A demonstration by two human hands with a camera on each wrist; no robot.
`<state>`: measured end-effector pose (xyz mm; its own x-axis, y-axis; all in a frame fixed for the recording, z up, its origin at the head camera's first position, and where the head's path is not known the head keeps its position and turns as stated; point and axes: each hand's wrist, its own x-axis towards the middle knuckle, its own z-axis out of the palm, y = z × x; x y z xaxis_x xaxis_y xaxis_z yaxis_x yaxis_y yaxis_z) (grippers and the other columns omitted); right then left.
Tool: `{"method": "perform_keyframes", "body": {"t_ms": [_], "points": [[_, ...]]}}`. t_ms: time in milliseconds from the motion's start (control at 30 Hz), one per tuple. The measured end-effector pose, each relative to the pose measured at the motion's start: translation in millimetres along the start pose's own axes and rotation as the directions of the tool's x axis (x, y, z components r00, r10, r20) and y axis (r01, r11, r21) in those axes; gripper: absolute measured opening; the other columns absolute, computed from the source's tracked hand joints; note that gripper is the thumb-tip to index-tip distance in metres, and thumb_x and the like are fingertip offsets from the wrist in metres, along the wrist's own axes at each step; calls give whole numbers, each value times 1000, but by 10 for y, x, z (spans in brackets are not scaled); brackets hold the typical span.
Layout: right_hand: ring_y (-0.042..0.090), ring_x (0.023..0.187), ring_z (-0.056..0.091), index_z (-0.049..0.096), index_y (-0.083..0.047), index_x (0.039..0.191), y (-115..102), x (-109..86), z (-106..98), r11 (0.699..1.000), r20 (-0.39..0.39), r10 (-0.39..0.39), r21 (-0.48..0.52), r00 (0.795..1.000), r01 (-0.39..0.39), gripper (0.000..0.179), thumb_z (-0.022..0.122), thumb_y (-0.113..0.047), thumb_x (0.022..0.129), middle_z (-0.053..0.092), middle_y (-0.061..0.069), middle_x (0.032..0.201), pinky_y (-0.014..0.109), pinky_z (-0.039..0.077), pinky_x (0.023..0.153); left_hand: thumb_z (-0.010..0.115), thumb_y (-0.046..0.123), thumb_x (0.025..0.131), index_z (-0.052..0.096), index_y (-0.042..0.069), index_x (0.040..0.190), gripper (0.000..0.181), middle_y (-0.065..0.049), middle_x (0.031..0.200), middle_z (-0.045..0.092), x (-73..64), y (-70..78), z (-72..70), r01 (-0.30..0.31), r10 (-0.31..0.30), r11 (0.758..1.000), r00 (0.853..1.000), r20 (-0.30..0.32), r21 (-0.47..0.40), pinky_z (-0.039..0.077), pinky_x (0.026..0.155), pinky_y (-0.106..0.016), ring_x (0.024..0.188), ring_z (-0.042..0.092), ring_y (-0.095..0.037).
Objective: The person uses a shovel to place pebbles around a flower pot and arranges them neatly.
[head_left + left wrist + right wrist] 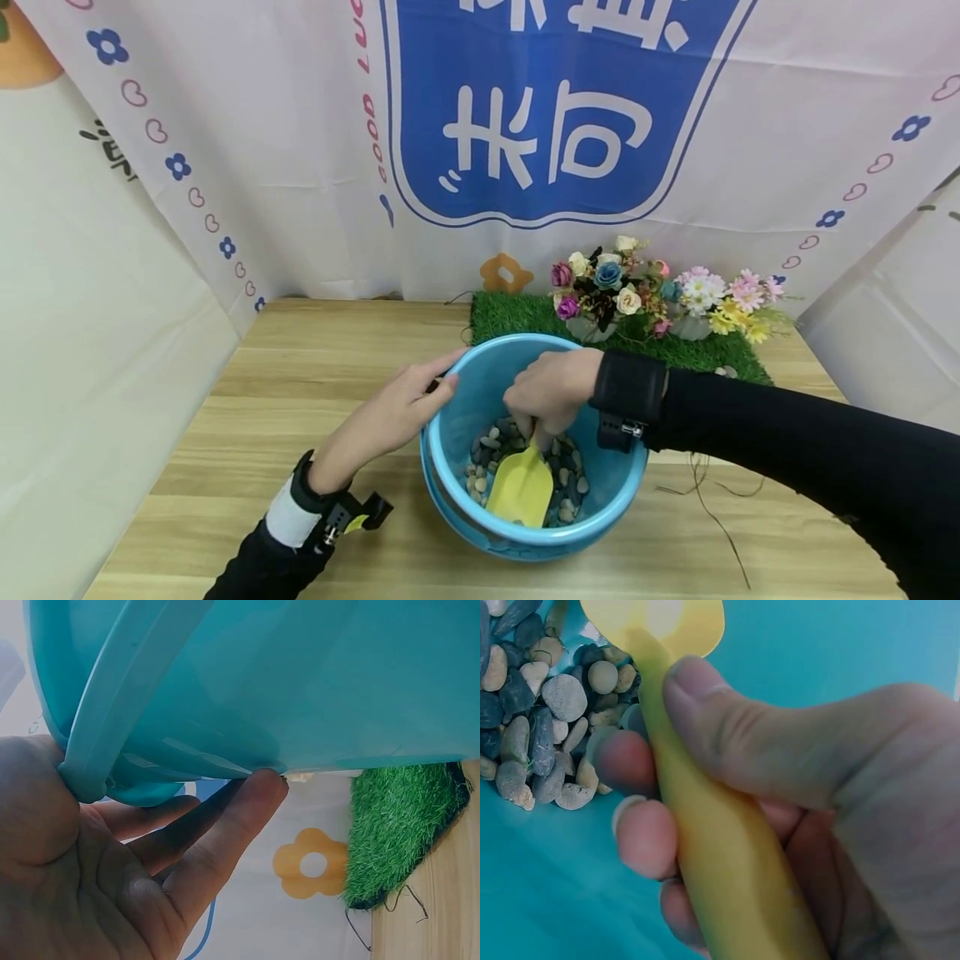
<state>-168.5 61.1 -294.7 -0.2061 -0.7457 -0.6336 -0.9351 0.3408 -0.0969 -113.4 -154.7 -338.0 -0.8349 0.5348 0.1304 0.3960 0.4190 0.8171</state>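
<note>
A light blue plastic bucket (630,492) stands on the wooden table, with grey and tan pebbles (487,446) over its bottom. My left hand (390,417) holds the bucket's left rim, the thumb over the edge. The left wrist view shows its fingers (217,847) against the outer wall, beside the bucket's handle (124,697). Reaching inside, my right hand (555,387) grips a yellow toy shovel (521,492) by its handle, thumb along the top and fingers wrapped beneath. The shovel's blade lies over the pebbles, angled towards the near wall.
Behind the bucket lies a green artificial grass mat (513,317) bearing small pots of artificial flowers (607,287). Thin dark strings (708,508) lie on the table (300,375) to the right. A printed white cloth (315,225) hangs along the back.
</note>
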Motion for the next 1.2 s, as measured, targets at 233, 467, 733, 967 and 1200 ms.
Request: {"method": "perform_keyframes", "body": {"t_ms": [233, 467, 733, 967, 1200], "points": [[8, 49, 30, 50, -24, 55, 11, -87, -57, 998, -8, -19, 57, 1000, 19, 36, 64, -33, 87, 37, -11, 52, 22, 23, 48, 34, 28, 102, 28, 14, 145, 46, 0, 66, 61, -9, 9, -4, 21, -21, 1000, 1000, 6, -11, 55, 66, -26, 64, 64, -13], [6, 53, 43, 65, -31, 65, 43, -162, -103, 995, -37, -41, 94, 998, 44, 23, 63, -30, 88, 52, -16, 58, 22, 31, 49, 33, 29, 102, 28, 15, 146, 46, -1, 61, 57, -14, -3, -5, 34, -34, 999, 999, 5, -9, 55, 65, -26, 63, 64, -14], [-3, 66, 54, 73, -27, 91, 82, -234, -143, 986, -40, -54, 157, 998, 60, 11, 64, -27, 87, 60, -19, 71, 18, 47, 64, 33, 30, 102, 29, 14, 145, 46, -6, 79, 65, -5, -17, -1, 24, -24, 1000, 1000, 5, -12, 54, 67, -26, 67, 65, -16], [5, 53, 43, 67, -28, 69, 106, -332, -202, 971, -54, -124, 198, 991, 132, 24, 59, -26, 91, 53, -13, 58, 20, 36, 51, 33, 29, 102, 29, 13, 145, 46, -9, 91, 66, 1, -19, 4, 15, -15, 1000, 1000, 1, -22, 54, 68, -26, 70, 65, -16], [7, 49, 38, 59, -23, 64, 166, -420, -223, 936, -80, -206, 273, 975, 220, 30, 56, -22, 93, 48, -11, 57, 20, 33, 50, 34, 28, 102, 29, 13, 145, 46, -11, 102, 65, 2, -7, 11, 15, -15, 1000, 1000, -10, -26, 54, 67, -26, 74, 66, -16]]}}
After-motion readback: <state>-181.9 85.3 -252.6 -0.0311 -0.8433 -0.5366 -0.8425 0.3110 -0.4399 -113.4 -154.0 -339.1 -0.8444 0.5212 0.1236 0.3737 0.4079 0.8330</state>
